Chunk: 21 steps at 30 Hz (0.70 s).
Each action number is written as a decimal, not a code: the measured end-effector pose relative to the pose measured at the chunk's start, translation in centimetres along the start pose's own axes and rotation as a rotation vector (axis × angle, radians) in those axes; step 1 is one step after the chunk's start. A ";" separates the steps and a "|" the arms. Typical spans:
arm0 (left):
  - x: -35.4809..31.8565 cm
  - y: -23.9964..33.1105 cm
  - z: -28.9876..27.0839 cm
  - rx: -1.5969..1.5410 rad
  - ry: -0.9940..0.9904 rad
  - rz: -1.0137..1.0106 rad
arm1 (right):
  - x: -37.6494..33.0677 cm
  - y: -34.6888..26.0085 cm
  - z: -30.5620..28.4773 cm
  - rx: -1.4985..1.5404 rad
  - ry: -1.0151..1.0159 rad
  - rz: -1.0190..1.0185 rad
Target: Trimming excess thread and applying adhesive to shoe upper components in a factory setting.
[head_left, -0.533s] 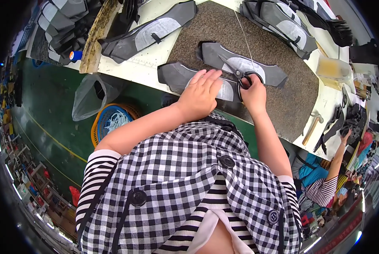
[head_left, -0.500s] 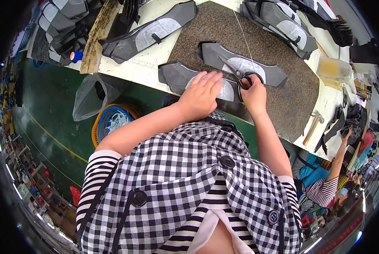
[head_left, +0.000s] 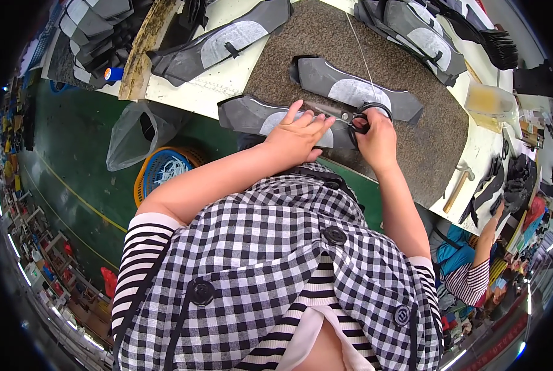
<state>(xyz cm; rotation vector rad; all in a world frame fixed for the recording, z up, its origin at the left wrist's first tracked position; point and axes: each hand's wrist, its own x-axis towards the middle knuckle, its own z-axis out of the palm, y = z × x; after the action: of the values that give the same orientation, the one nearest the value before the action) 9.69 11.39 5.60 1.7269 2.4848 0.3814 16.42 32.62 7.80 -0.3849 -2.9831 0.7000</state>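
Observation:
My right hand grips black-handled scissors by their loops. Their blades point left, along the upper edge of the near dark grey shaped piece, close to my left fingers. My left hand rests on that piece with its fingers spread, covering part of its pale patch. Just beyond lies a second dark grey piece with the same kind of pale patch. A thin pale thread runs down over it toward the scissors. Whether the blades are cutting anything cannot be made out.
A brown textured mat covers the table's middle. Stacked grey pieces lie at the back right, another stack at the back left. A hammer and a translucent box sit right. Below the edge stands a basket; a co-worker's arm shows right.
The scissors have swung down from the far piece to the near piece's edge. My left fingers have spread wider, and the near piece has shifted slightly left.

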 end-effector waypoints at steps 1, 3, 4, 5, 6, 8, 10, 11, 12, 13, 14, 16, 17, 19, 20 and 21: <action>0.5 0.0 0.3 0.019 -0.020 -0.007 | 0.3 0.1 -0.1 0.003 -0.002 -0.002; 0.9 -0.1 0.7 0.038 -0.041 -0.014 | 1.1 0.2 -0.6 0.042 -0.065 0.165; 1.1 0.0 0.6 0.047 -0.063 0.001 | 1.4 0.5 -0.6 0.090 -0.090 0.198; 1.3 0.0 0.5 0.057 -0.084 0.017 | 1.2 0.5 -0.7 0.089 -0.089 0.201; 1.2 0.1 0.6 0.054 -0.083 0.021 | 0.9 0.5 -0.7 0.118 0.025 0.149; 1.2 0.0 0.7 0.086 -0.057 0.028 | 0.2 0.7 -0.8 0.154 0.257 0.123; 1.5 -0.2 0.6 0.093 -0.079 0.036 | -1.5 0.3 -2.9 0.166 0.106 0.284; 1.7 -0.2 0.4 0.100 -0.105 0.049 | -2.7 0.0 -4.1 0.194 -0.035 0.394; 1.8 -0.3 0.2 0.098 -0.101 0.050 | -4.1 0.2 -4.6 0.088 -0.128 0.355; 2.0 -0.3 0.0 0.085 -0.136 0.048 | -5.5 0.3 -5.3 -0.022 -0.218 0.320; 2.2 -0.3 -0.1 0.075 -0.173 0.040 | -6.7 0.5 -5.5 -0.027 -0.217 0.318; 2.3 -0.3 -0.4 0.075 -0.186 0.041 | -8.2 0.7 -5.6 -0.249 -0.317 0.322; 2.4 -0.3 -0.5 0.077 -0.204 0.042 | -8.3 0.6 -5.7 -0.250 -0.315 0.325; 2.4 -0.2 -0.4 0.084 -0.202 0.044 | -8.2 0.3 -5.5 -0.290 -0.302 0.349; 2.4 -0.2 -0.4 0.092 -0.200 0.041 | -8.0 0.3 -5.1 -0.296 -0.304 0.345; 2.4 -0.2 -0.4 0.094 -0.202 0.046 | -7.7 0.1 -4.7 -0.292 -0.302 0.350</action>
<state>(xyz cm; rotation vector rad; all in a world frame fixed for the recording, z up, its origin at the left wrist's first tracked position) 8.60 13.52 6.09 1.7620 2.3573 0.0887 24.35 32.78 12.06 -0.9118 -3.3534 0.3629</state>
